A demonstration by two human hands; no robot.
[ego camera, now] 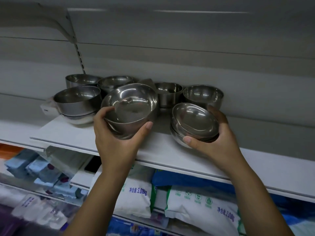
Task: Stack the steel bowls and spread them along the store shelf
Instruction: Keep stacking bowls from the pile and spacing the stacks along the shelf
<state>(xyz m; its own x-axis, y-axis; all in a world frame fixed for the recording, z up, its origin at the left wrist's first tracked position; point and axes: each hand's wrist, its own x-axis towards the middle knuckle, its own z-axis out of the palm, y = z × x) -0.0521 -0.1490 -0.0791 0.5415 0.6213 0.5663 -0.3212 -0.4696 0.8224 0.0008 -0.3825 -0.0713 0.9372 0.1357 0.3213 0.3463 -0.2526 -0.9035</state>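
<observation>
Your left hand (117,138) cupped tilted bowl (129,106), fingers curled round it; right hand (216,140) clamped small stack (194,123) between thumb and fingers. You needed rims level to nest.

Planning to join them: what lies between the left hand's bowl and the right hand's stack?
Only bare shelf, in the head view; a small bowl stands farther back.

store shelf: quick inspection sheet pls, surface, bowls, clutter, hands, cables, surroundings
surface: white shelf, bare strip along its front edge
job's things: large bowl tilted, lifted; bowl stack nested, tilted; other bowls clustered behind
clutter: white packaging at the left end, under bowls
grippers: left hand grips large bowl; right hand grips bowl stack
cables: nothing seen
surroundings: bagged goods on the shelf below
</observation>
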